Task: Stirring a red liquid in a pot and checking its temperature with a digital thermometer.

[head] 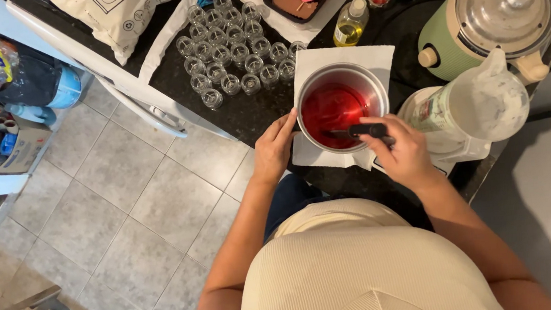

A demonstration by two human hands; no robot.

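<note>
1. Glass cups (232, 42): about twenty-five, clustered on the counter.
2. Left hand (274, 150): fingers pressed against the pot's (376, 86) rim.
3. One pot, red liquid, on white paper (347, 59).
4. Right hand (405, 153): gripping a black-handled utensil (360, 131) dipped inside.

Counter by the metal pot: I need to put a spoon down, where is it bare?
Bare dark counter lies between the small glass jars and the metal pot. Behind the pot it is crowded: oil bottle, green cooker, white plastic jug.
</note>
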